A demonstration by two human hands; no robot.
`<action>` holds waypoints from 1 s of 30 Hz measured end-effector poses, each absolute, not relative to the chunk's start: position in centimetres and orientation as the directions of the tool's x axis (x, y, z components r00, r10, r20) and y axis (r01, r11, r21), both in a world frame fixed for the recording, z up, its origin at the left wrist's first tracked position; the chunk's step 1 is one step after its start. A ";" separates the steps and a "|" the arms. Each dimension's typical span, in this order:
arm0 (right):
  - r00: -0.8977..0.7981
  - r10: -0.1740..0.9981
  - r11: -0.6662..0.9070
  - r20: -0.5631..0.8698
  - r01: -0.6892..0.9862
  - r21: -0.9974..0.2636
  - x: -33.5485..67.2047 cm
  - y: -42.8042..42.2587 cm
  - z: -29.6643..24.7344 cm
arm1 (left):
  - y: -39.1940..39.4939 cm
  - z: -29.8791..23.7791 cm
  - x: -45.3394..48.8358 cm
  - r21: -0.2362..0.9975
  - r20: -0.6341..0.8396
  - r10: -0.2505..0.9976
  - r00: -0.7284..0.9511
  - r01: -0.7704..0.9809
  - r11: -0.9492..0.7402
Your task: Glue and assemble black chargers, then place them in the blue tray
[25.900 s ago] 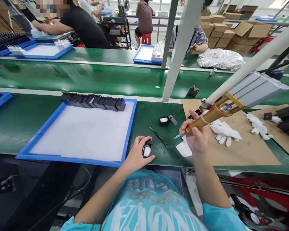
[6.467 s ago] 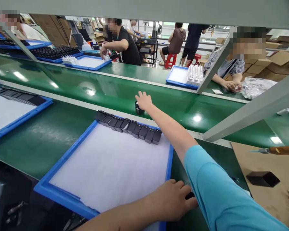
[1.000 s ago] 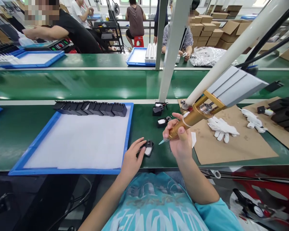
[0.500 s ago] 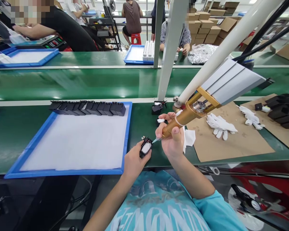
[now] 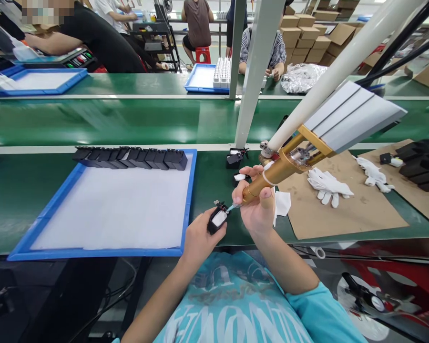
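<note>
My left hand (image 5: 199, 237) is closed around a small black housing (image 5: 218, 219) with a white insert and fine wires at its top. My right hand (image 5: 254, 209) grips a gold-coloured dispensing gun (image 5: 271, 177), tilted down to the left. Its thin pale-blue nozzle (image 5: 231, 208) reaches the upper right edge of the housing; whether the tip touches cannot be made out. Just behind my right fingers lies another black housing with a white insert (image 5: 239, 177), partly hidden. Farther back stands one more black housing with wires (image 5: 233, 159).
A blue-rimmed tray (image 5: 188, 200) at left carries a row of black housings (image 5: 139, 157) along its far edge. White gloves (image 5: 329, 186) lie on brown cardboard (image 5: 361, 216) at right, beside white paper (image 5: 282, 204). A metal post (image 5: 248, 105) rises behind; co-workers sit beyond.
The black housing in my left hand has shifted slightly right and up. The nozzle has moved a little right with it. Both hands keep their holds.
</note>
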State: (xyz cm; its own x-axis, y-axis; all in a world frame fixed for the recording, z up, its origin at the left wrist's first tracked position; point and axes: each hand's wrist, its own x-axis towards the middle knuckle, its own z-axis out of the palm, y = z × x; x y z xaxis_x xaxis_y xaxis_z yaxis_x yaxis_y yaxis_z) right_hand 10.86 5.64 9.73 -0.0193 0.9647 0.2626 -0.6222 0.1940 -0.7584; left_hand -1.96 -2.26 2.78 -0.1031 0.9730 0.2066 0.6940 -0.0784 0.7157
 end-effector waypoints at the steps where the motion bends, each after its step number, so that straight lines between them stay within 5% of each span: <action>1: -0.017 0.965 0.197 0.263 -0.615 -0.763 10.8 5.6 9.7 | -2.2 2.7 -1.9 0.723 0.197 0.975 -0.106 0.687 -0.071; 8: -0.040 0.962 0.184 0.269 -0.632 -0.753 10.4 5.4 9.7 | -1.6 1.7 -1.6 0.770 0.131 0.983 -0.129 0.638 -0.018; 17: -0.113 0.957 0.129 0.268 -0.660 -0.740 9.6 4.8 10.1 | -0.8 2.1 -0.3 0.835 0.225 0.965 -0.138 0.537 -0.118; 30: -0.062 0.959 0.166 0.275 -0.665 -0.728 9.9 5.1 9.9 | -0.6 1.3 -1.2 0.701 0.194 0.980 -0.050 0.706 -0.103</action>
State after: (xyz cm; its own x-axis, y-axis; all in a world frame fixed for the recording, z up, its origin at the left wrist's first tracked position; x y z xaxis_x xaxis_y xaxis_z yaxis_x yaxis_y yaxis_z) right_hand 9.89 5.14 9.86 -0.0620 0.9593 0.2753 -0.6652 0.1660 -0.7280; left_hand -1.22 -0.62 1.27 -0.0500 0.9797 0.1940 0.7060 -0.1027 0.7007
